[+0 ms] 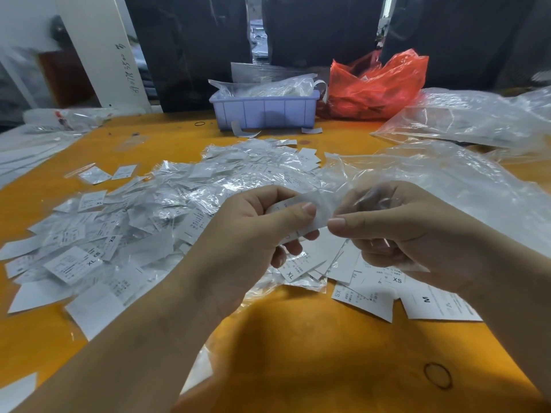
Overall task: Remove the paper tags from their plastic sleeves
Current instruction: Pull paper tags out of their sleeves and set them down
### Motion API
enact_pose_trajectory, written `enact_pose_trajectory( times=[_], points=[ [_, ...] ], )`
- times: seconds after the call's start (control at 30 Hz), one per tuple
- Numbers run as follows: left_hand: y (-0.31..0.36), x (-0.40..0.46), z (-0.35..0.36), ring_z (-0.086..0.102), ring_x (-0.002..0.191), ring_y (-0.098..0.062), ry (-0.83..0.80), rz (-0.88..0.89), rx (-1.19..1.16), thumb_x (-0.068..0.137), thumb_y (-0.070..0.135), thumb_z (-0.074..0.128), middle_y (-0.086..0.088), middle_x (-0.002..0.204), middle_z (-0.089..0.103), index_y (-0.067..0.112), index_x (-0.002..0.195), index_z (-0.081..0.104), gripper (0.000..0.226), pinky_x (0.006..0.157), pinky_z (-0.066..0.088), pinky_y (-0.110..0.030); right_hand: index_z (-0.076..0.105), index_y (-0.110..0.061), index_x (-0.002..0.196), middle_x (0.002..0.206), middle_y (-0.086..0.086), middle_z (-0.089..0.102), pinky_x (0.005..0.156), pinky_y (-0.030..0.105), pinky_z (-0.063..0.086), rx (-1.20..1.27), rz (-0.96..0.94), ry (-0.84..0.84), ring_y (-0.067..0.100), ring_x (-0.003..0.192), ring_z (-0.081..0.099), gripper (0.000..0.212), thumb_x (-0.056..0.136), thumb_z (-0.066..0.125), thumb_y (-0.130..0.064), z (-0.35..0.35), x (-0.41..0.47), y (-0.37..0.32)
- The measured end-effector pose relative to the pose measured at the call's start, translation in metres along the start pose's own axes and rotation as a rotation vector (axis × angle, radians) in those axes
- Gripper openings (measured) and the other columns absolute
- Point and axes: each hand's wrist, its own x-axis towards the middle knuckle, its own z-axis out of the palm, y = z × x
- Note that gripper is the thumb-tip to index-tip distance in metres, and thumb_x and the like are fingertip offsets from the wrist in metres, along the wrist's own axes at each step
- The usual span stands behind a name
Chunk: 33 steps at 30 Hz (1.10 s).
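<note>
Above the orange table (298, 338), my left hand (253, 231) pinches a white paper tag (301, 204) between thumb and fingers. My right hand (396, 231) pinches the clear plastic sleeve (372, 198) at the tag's right end. The two thumbs nearly meet at the tag. A large heap of sleeved tags (155, 213) covers the table to the left and behind my hands. Bare paper tags (369, 293) marked XL, XS and M lie loose under my right hand.
A lilac plastic bin (265, 111) holding bagged tags stands at the back centre. Beside it sits a red plastic bag (375, 84). Big clear plastic bags (465, 120) spread over the right side. A rubber band (437, 375) lies near the front right.
</note>
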Motion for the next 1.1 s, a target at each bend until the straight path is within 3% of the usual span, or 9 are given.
enact_pose_trajectory(
  times=[0.43,0.63,0.8,0.93,1.1],
  points=[
    [-0.0038,0.0006,-0.0006,0.055,0.056,-0.010,0.035,0.018,0.066,0.087,0.018,0.068,-0.002,0.067,0.068,0.017,0.081,0.072,0.008,0.046,0.043,-0.020,0.071,-0.013,0.070,0.053,0.000,0.036,0.041,0.019,0.028,0.023,-0.013,-0.001,0.009,0.045,0.031,0.009,0.068,0.076,-0.020,0.0031,0.0002,0.0026],
    [-0.0046,0.0006,-0.0012,0.057,0.056,-0.009,0.010,0.044,0.090,0.082,0.021,0.074,-0.002,0.072,0.071,0.019,0.083,0.073,0.003,0.048,0.046,-0.020,0.071,-0.011,0.073,0.051,-0.001,0.038,0.041,0.018,0.029,0.015,-0.006,0.016,0.007,0.042,0.033,0.012,0.069,0.080,-0.018,0.0042,0.0002,0.0019],
    [-0.0049,0.0005,-0.0020,0.058,0.061,-0.009,-0.026,0.054,0.083,0.076,0.027,0.072,-0.003,0.077,0.071,0.020,0.085,0.073,0.011,0.053,0.047,-0.020,0.071,-0.004,0.078,0.051,0.000,0.039,0.040,0.018,0.027,0.040,0.003,0.013,0.006,0.042,0.032,0.024,0.064,0.078,-0.022,0.0041,0.0006,0.0018],
    [-0.0049,0.0009,-0.0035,0.059,0.061,-0.009,-0.012,0.035,0.051,0.076,0.026,0.076,0.000,0.074,0.070,0.022,0.082,0.074,0.007,0.053,0.047,-0.019,0.073,-0.013,0.070,0.051,-0.001,0.037,0.041,0.018,0.027,0.032,-0.020,-0.022,0.007,0.042,0.031,0.010,0.068,0.078,-0.022,0.0070,-0.0004,0.0005],
    [-0.0050,-0.0002,-0.0022,0.060,0.061,-0.007,0.008,0.029,0.118,0.079,0.027,0.076,0.002,0.074,0.070,0.022,0.084,0.073,0.008,0.052,0.046,-0.020,0.074,-0.003,0.082,0.050,-0.001,0.036,0.041,0.018,0.027,-0.045,-0.018,0.003,0.009,0.044,0.029,0.028,0.068,0.083,-0.025,0.0060,-0.0006,0.0017]
  ],
)
